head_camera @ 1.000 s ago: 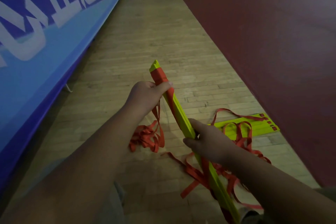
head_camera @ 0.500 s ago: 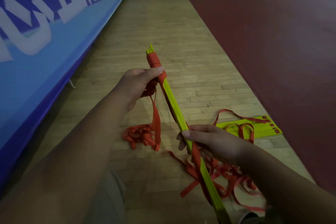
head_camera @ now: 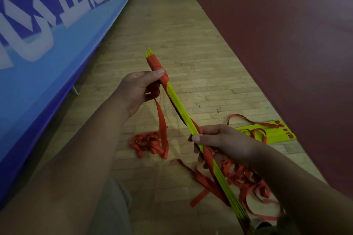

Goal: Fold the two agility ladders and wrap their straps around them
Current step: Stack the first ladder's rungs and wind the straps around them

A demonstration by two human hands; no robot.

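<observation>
**ops:** hands status?
**me:** I see left hand curled round the far end of the ladder bundle, thumb pressed on the red strap wrap, which runs on just past its fingertips. Strap tail drops from under that palm to a strap pile on the wood floor below it.
**ops:** right?
**me:** right hand pinches the bundle mid-length, thumb on top, fingers curled under. Strap crosses the rungs just below its thumb. Bundle is tilted, running from near me up past the left hand.
**ops:** other ladder?
**me:** second ladder lies flat on the floor just beyond the right hand, by the dark red court, strap looped over it. Strap tangle under the right forearm. Blue banner outboard of the left arm.
</observation>
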